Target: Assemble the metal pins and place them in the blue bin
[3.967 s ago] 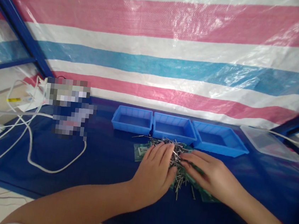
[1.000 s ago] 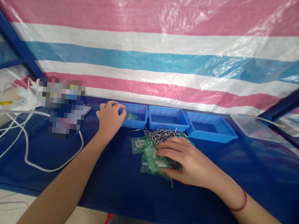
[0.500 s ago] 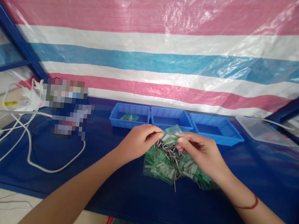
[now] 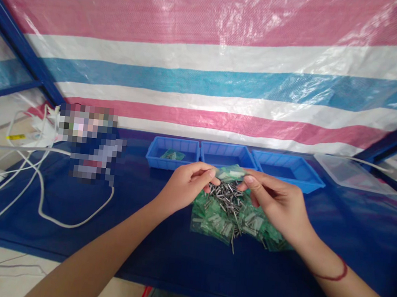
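A small green-tinted clear plastic bag (image 4: 231, 173) is stretched between my two hands, with pale pieces showing inside. My left hand (image 4: 191, 185) pinches its left edge between thumb and fingers. At the opposite edge, my right hand (image 4: 276, 199) grips it the same way. Directly below lies a heap of loose metal screws or rivets (image 4: 228, 198); their exact kind is too small to tell. Several more green plastic bags (image 4: 212, 221) with pale pieces in them lie around and under the heap, partly hidden by my right hand.
Behind my hands stand three blue bins: a left bin (image 4: 153, 155) holding a green bag, a middle bin (image 4: 228, 155) and a right bin (image 4: 305, 181). A clear plastic lid (image 4: 345, 172) lies at right. White cables (image 4: 40, 198) and blurred-out items occupy the left side of the blue table (image 4: 132, 241).
The bag between my hands has been lowered and pulled flatter sideways. My right hand has moved slightly right, and more of the metal heap shows.
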Action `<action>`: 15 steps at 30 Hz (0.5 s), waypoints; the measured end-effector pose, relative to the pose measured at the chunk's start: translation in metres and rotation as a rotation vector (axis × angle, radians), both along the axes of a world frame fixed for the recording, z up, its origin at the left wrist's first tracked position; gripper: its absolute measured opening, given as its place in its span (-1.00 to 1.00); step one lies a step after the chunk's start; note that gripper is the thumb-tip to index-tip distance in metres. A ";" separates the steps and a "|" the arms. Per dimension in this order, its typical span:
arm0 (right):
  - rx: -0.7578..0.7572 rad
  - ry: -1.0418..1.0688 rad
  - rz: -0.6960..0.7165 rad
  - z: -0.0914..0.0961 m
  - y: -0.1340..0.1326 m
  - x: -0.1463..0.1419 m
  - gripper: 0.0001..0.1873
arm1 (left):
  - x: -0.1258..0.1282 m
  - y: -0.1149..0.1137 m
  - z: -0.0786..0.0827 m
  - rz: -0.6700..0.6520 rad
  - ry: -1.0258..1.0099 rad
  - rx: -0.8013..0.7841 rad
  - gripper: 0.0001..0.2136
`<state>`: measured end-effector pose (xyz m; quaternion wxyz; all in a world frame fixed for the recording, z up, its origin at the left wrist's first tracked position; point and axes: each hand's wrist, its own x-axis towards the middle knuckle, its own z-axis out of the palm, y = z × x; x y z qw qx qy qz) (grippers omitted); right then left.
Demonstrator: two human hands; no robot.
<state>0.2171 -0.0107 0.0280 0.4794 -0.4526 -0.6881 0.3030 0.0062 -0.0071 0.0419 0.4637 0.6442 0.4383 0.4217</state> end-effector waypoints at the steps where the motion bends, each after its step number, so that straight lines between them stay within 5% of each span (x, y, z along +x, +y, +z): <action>1: 0.001 0.036 -0.001 0.001 -0.001 0.000 -0.72 | 0.001 0.000 0.000 0.011 -0.032 -0.015 -0.75; 9: -0.091 0.177 0.068 0.001 0.000 -0.005 -0.78 | 0.002 0.003 -0.006 0.100 -0.073 0.059 -0.84; 15: 0.074 0.093 -0.005 -0.010 -0.001 -0.007 -0.79 | -0.003 0.004 -0.005 0.085 0.140 0.234 -0.79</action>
